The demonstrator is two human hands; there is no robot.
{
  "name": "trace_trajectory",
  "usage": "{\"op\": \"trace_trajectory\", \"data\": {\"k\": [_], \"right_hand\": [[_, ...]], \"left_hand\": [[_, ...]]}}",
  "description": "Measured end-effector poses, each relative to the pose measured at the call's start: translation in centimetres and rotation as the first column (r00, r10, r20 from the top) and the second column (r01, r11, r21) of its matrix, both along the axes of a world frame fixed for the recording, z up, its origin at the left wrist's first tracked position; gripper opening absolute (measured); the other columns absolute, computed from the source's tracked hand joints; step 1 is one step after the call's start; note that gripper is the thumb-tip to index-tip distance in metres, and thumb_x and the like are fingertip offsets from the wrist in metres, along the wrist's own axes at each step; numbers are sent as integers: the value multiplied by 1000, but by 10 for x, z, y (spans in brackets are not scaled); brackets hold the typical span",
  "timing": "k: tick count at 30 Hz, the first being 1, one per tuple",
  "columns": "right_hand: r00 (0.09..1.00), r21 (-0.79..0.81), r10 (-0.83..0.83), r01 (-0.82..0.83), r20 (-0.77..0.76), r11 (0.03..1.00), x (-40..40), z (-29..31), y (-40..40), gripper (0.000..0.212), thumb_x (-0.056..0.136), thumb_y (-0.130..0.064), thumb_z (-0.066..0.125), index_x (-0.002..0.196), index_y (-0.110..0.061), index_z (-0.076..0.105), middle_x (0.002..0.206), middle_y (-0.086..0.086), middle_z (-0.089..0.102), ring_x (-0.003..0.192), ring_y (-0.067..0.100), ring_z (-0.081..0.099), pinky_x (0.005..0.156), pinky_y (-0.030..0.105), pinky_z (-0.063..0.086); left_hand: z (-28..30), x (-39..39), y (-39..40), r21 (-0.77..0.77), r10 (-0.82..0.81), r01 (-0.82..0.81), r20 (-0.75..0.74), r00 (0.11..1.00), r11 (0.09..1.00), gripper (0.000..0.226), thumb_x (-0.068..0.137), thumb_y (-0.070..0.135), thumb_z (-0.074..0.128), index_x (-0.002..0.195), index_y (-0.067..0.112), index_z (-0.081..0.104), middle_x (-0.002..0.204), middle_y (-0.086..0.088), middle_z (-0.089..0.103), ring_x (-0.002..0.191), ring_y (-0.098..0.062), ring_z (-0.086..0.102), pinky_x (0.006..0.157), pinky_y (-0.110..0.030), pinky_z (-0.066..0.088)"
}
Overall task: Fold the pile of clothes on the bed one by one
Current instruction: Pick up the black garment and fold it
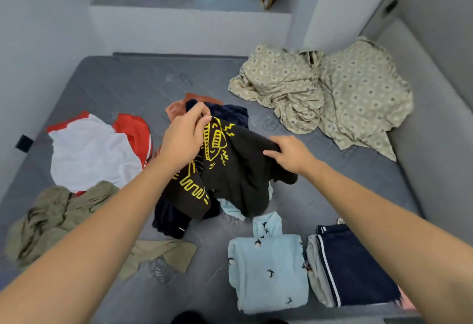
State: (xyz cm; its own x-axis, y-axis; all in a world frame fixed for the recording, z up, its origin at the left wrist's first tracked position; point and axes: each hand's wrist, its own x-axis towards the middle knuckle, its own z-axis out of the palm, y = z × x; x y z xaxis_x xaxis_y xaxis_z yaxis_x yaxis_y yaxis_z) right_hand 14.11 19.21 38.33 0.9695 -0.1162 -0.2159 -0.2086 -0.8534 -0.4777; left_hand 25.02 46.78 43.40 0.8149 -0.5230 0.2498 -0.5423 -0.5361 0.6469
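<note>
Both hands held the crumpled black T-shirt with yellow line print (230, 170) above the grey bed (128, 88): left hand (184, 139) pinching an edge, right hand (289, 154) gripping cloth. Next, probably, spreading it flat for folding.

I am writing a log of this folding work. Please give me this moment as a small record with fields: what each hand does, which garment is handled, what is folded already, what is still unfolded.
left hand: left hand pinches the top edge of the black T-shirt with yellow print
right hand: right hand grips the same shirt's other side
garment state: lifted, crumpled, not yet folded
folded already: light blue fleece garment; navy shorts with white stripes
still unfolded: white and red shirt; olive garment; dark navy garment
surface: grey mattress
</note>
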Motion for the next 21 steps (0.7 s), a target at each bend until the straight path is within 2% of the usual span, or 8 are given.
{"op": "trace_trajectory", "data": {"k": [3, 6, 9, 12, 15, 17, 19, 21], "right_hand": [[1000, 95, -23, 23, 3, 995, -1, 38, 10, 14, 101, -32, 64, 92, -21, 65, 90, -1, 68, 86, 21, 64, 79, 45, 52], [999, 190, -35, 31, 17, 981, 4, 78, 28, 18, 100, -28, 66, 84, -23, 62, 83, -3, 65, 80, 17, 62, 72, 40, 48], [994, 362, -110, 98, 12, 927, 9, 107, 42, 14, 99, -25, 67, 91, -14, 70, 91, 2, 74, 89, 21, 70, 80, 41, 54], [985, 484, -174, 141, 23, 863, 10, 127, 55, 15, 100, -16, 67, 85, -13, 68, 87, 3, 72, 82, 18, 68, 76, 34, 52], [971, 551, -235, 172, 44, 816, 12, 138, 64, 11, 99, -16, 67, 91, -10, 71, 90, 8, 74, 84, 21, 70, 77, 37, 55], [956, 613, -288, 194, 57, 766, 12, 144, 67, 11, 98, -17, 68, 99, -8, 74, 96, 9, 77, 91, 23, 73, 83, 42, 59], [938, 669, -339, 203, 77, 715, 14, 150, 68, 11, 99, -17, 68, 103, -9, 75, 99, 8, 78, 95, 23, 74, 85, 40, 60], [916, 695, -390, 222, 91, 684, 16, 156, 68, 10, 99, -18, 68, 101, -11, 75, 97, 7, 78, 94, 23, 74, 83, 39, 60]], "left_hand": [[21, -7, 3, -6, 45, -45, 12, 999, 999, 12, 108, 28, 46, 97, 31, 48, 78, 1, 61, 76, -24, 60, 77, -54, 52], [35, -16, 6, -33, 107, -107, 12, 994, 994, 12, 107, 29, 50, 95, 30, 51, 78, 7, 61, 78, -20, 59, 76, -51, 52], [43, -29, 7, -60, 83, -81, 34, 996, 995, 4, 102, 30, 59, 99, 31, 57, 89, 12, 58, 89, -15, 57, 80, -47, 52], [42, -53, 9, -117, -16, 2, -120, 993, 993, 19, 94, 40, 72, 106, 30, 62, 92, 9, 63, 90, -9, 62, 81, -36, 54], [35, -78, 10, -46, -186, 182, -359, 914, 982, 61, 77, 69, 77, 124, 35, 62, 112, 16, 64, 108, -1, 61, 94, -30, 52], [30, -91, 7, -9, -223, 245, -450, 865, 969, 81, 69, 75, 80, 136, 37, 55, 122, 19, 60, 116, 1, 57, 102, -29, 50], [27, -97, -1, -56, -216, 216, -482, 849, 975, 77, 71, 66, 85, 135, 38, 54, 119, 18, 62, 114, 2, 58, 101, -26, 49], [30, -101, -12, -101, -202, 175, -477, 855, 979, 62, 78, 53, 87, 129, 35, 57, 110, 15, 64, 107, 2, 61, 96, -23, 50]]}}
